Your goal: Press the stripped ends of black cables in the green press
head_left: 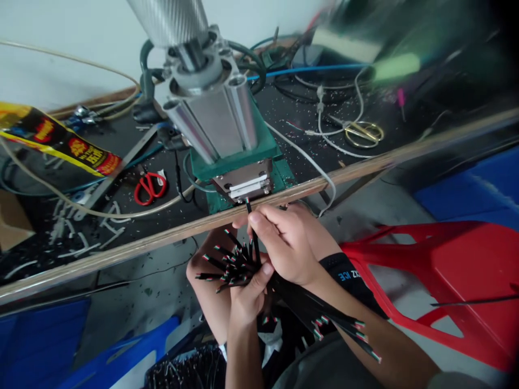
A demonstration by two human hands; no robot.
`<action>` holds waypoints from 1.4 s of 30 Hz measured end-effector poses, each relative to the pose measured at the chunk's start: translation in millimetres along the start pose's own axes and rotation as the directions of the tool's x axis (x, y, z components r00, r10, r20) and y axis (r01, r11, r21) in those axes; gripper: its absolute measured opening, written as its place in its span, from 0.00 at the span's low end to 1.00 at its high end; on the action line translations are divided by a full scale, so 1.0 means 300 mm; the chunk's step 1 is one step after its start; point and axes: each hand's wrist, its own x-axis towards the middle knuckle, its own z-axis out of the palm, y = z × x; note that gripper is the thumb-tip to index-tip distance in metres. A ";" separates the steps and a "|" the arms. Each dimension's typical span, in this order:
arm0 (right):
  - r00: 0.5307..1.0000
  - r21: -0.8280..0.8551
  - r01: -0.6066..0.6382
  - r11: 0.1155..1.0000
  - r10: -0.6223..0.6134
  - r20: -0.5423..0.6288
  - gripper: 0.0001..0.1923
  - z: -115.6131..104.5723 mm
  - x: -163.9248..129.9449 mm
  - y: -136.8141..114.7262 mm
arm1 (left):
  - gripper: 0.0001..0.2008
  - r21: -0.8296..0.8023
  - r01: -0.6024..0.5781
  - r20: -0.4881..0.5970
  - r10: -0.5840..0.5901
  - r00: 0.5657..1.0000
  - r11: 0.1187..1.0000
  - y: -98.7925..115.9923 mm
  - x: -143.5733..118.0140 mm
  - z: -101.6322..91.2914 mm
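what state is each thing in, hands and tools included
left hand: closed around the cable bundle
right hand: pinching a single cable
cable bundle: fanned out, multicoloured at the ends
red scissors: lying flat, blades unclear
gold scissors: lying flat, open or shut unclear
machine: standing, power unclear
table: littered
printed bag: lying down

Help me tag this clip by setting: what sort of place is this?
Likely a cable workshop: a machine stands on the bench, red scissors lie beside it, and black cables with coloured ends are held in front of it.
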 end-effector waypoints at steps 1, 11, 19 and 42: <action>1.000 -0.001 0.005 1.000 -0.005 0.005 0.19 -0.004 -0.006 -0.005 | 0.17 -0.016 0.019 0.015 -0.018 1.000 1.000 0.000 -0.004 0.000; 0.979 0.294 -0.148 0.944 0.097 0.181 0.22 -0.059 -0.072 -0.022 | 0.19 -0.024 -0.007 0.009 0.007 1.000 1.000 0.025 -0.018 -0.007; 0.965 0.527 -0.226 0.819 0.116 0.234 0.32 -0.080 -0.039 0.053 | 0.16 -0.040 -0.002 -0.054 0.000 0.999 0.999 0.047 -0.023 0.015; 0.956 0.225 -0.295 0.929 0.284 0.078 0.25 -0.051 0.028 -0.070 | 0.20 0.104 0.044 0.005 -0.044 0.999 0.994 0.023 -0.038 -0.005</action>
